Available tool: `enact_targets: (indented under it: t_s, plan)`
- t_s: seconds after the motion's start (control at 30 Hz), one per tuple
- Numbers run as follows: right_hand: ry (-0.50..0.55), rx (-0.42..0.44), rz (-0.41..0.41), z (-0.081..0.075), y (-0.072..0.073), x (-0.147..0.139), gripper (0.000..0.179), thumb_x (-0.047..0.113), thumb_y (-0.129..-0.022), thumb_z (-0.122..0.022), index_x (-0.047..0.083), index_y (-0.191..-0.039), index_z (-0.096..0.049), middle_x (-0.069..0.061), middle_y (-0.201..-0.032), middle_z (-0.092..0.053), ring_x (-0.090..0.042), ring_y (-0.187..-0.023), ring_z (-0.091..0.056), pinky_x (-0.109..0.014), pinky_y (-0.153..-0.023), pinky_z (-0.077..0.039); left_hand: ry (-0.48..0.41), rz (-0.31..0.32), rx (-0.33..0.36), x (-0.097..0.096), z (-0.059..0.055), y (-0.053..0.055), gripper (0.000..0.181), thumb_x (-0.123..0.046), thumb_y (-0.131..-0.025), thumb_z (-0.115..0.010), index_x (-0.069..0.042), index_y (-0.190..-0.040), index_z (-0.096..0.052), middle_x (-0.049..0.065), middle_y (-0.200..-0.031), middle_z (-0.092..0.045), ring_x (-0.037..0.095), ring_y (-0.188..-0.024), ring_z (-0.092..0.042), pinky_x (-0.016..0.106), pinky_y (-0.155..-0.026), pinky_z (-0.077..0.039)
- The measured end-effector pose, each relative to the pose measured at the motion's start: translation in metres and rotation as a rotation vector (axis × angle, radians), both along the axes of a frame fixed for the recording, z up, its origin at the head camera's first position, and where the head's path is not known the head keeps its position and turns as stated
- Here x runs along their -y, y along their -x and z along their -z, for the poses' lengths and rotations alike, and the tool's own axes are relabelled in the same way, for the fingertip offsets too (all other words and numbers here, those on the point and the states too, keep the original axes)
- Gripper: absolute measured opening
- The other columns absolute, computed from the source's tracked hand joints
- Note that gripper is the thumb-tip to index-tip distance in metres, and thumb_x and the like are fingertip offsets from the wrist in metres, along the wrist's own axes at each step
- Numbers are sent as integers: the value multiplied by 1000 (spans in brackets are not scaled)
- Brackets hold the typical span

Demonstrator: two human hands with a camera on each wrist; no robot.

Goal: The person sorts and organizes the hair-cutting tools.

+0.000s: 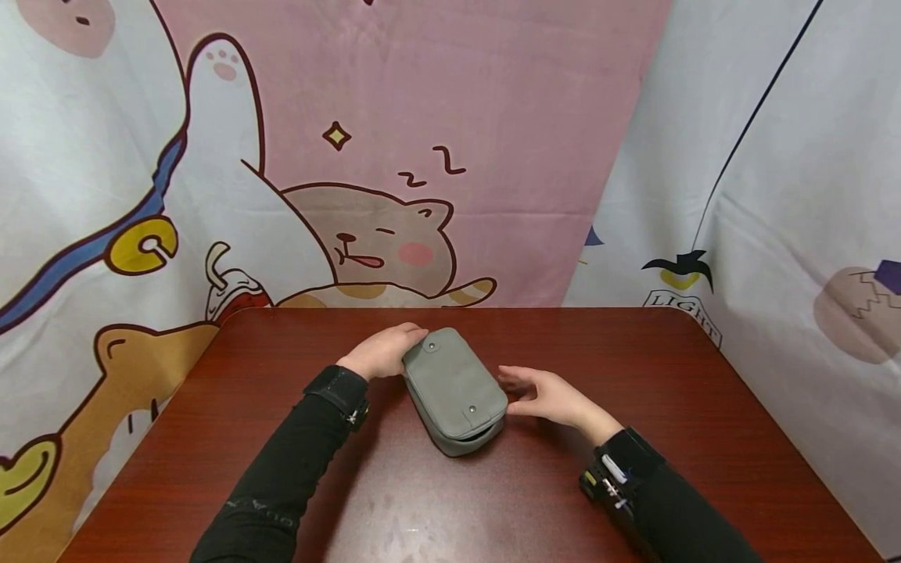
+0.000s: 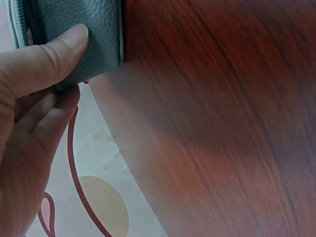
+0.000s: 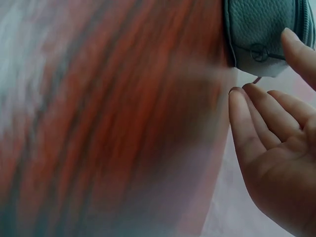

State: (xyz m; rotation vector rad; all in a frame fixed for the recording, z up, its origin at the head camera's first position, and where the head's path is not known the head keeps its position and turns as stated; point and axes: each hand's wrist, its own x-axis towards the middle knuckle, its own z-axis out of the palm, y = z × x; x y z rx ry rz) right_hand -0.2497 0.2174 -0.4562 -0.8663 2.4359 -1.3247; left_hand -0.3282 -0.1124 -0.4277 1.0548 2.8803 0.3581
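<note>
A grey-green zip pouch (image 1: 454,383) of pebbled leather lies at a slant near the middle of the table, with a metal snap at each end of its top. My left hand (image 1: 383,352) grips its far left end; in the left wrist view the thumb (image 2: 66,47) presses the pouch's side (image 2: 101,34) and the fingers go round the corner, partly hidden. At the pouch's right side is my right hand (image 1: 552,397), its fingers loosely bent and spread from the thumb. The right wrist view shows the thumb (image 3: 298,52) close by the zipper edge, with nothing held in the palm.
The dark red wooden table (image 1: 605,336) reaches back to a printed cloth (image 1: 521,156) with cartoon animals, hanging behind and along the sides. Each wrist carries a black strap with a small device, the left one (image 1: 341,395) and the right one (image 1: 619,473).
</note>
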Motion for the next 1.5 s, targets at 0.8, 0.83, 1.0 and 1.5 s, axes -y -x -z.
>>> enact_targets:
  t_s: [0.8,0.83,1.0,1.5]
  plan:
    - [9,139,133,3,0,15,27,5,-88,-71,-6,-112,-68,-10,-98,-71,-18,-88,-67,-28,-73,-54,-17,-3,9,0,0,1,76,-5,-75,-87,0,-142,-51,15,-136,-54,27,-121,-54,40,-105,-42]
    - [27,155,141,3,0,16,26,3,-88,-71,-7,-111,-67,-11,-97,-71,-18,-87,-67,-29,-73,-55,-18,-2,10,0,0,1,76,-5,-75,-87,0,-142,-51,15,-136,-54,27,-121,-54,40,-105,-42]
    - [117,210,136,6,1,18,20,-3,-89,-66,-14,-106,-64,-15,-92,-70,-19,-81,-68,-36,-74,-58,-16,1,8,1,0,0,76,-6,-75,-87,0,-142,-50,15,-136,-54,27,-122,-54,40,-105,-42]
    - [97,204,132,6,-2,12,3,-5,-91,-64,-8,-92,-63,-12,-85,-68,-25,-80,-70,-37,-71,-59,-5,4,5,0,0,-2,76,-4,-75,-86,1,-142,-50,15,-135,-55,27,-120,-55,40,-104,-43]
